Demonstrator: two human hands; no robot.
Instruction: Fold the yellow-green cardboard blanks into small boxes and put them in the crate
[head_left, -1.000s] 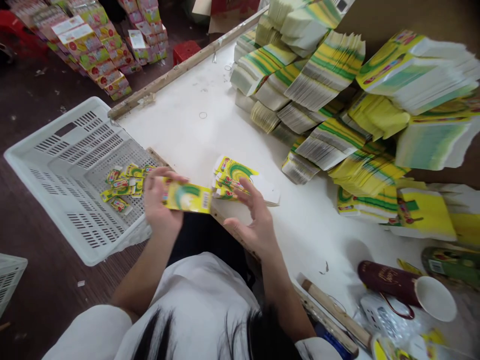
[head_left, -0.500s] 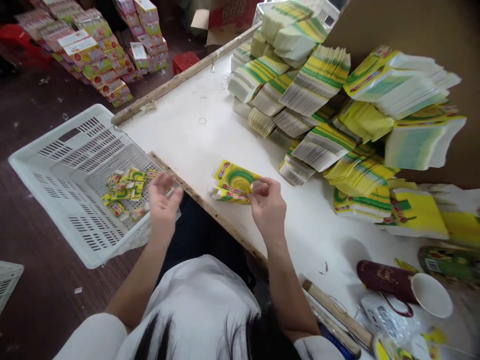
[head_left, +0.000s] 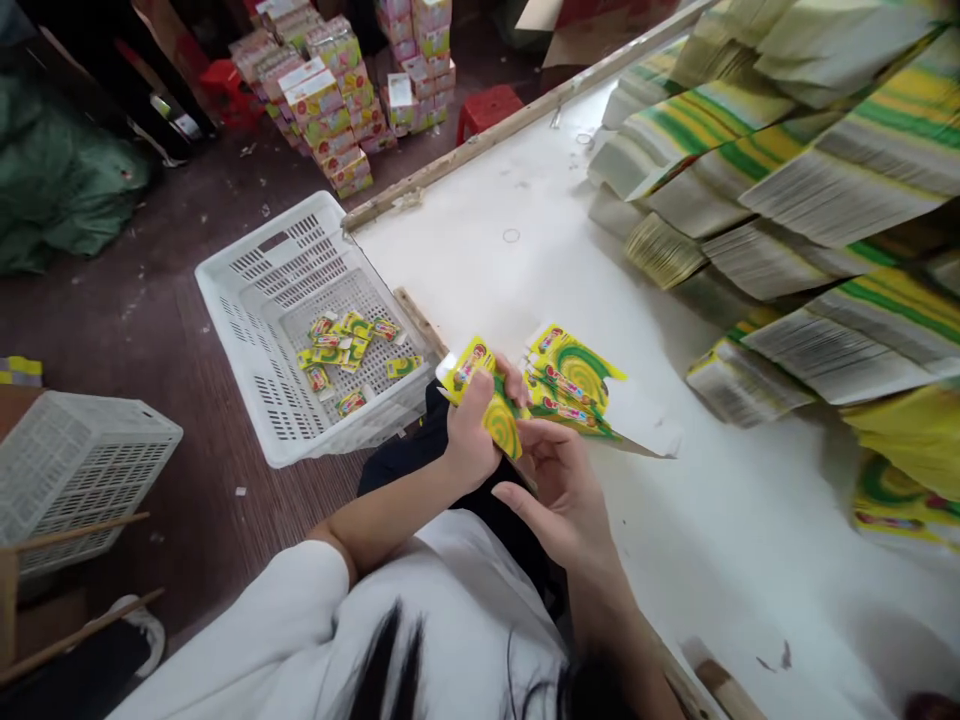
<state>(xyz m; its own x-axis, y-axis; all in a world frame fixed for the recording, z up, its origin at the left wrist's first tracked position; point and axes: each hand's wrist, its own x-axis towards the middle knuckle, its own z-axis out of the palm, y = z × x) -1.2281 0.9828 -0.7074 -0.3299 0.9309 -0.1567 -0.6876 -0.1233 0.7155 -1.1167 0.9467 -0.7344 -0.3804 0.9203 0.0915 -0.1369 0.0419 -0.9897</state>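
Over the table's near edge my left hand [head_left: 474,430] grips a yellow and green printed carton [head_left: 498,425], thumb on top and fingers behind. Just to its right is my right hand [head_left: 564,490], thumb apart from curved fingers whose tips are at the carton's lower end; whether they touch it I cannot tell. Beyond my hands, several flat cartons [head_left: 577,365] of the same print lie on the white table [head_left: 465,270]. To the left, a white plastic crate [head_left: 289,370] holds several small folded cartons [head_left: 352,338].
Tall stacks of bundled flat cartons [head_left: 810,210] cover the table's right side. A wooden strip [head_left: 480,150] edges the table. On the floor are a red stool [head_left: 491,110], piled printed boxes [head_left: 330,115], another crate [head_left: 97,470] and a green sack [head_left: 67,170]. A person's legs [head_left: 120,60] show at upper left.
My left hand has moved from beside the crate to the table edge and now holds a carton. My right hand has let go of the flat cartons. The view has swung left.
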